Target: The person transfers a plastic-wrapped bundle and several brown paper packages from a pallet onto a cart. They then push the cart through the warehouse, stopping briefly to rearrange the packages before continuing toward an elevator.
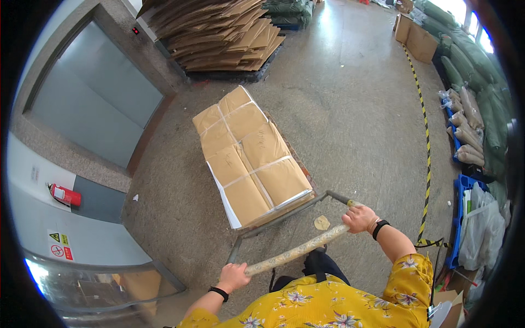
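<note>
Both my hands grip the wrapped push handle of a cart, its bar running across in front of me. My left hand is closed round the bar's left end, and my right hand round its right end. Grey metal tubes join the bar to the cart beyond. On the cart lie several brown paper-wrapped packages, bound with pale straps, white sheets showing at their edges. Most of the cart's bed is hidden under them; a strip of its edge shows along the right side.
Flattened cardboard is piled on a dark pallet ahead. Metal elevator-like doors and a red fire extinguisher are at left. Yellow-black floor tape runs along the right, beside green sacks and a blue pallet.
</note>
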Available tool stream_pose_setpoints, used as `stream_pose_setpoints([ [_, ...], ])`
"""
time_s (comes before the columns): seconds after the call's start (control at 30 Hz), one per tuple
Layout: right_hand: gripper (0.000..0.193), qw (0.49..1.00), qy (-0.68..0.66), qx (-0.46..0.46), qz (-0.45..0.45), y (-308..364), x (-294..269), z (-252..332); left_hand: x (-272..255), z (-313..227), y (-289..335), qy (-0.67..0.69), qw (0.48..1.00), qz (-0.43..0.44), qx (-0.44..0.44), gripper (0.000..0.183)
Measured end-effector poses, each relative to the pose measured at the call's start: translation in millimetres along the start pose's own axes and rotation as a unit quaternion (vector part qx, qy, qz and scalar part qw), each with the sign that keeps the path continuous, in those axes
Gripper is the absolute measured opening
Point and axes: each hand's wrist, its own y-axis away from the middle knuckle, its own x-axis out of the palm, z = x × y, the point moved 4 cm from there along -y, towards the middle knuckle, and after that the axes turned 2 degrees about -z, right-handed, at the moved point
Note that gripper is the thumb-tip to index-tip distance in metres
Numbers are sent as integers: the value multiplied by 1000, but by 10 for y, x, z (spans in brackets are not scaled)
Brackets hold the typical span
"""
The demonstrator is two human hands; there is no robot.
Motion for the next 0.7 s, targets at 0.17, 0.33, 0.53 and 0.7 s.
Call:
stream_pose_setpoints([
  [0.17,31,999,28,16,26,-400,-124,-914,-379,-150,-835,24,999,16,-22,25],
  [0.33,30,988,12,150,40,-723,-242,-1434,-456,-265,-1483,67,997,14,-41,32],
  [0.53,66,782,-46,531,-323,-710,118,-881,-730,-109,-1901,221,973,-25,62,56],
  [0.7,27,720,-372,532,246,580,2533,292,-1224,530,-1879,310,942,-9,125,47],
])
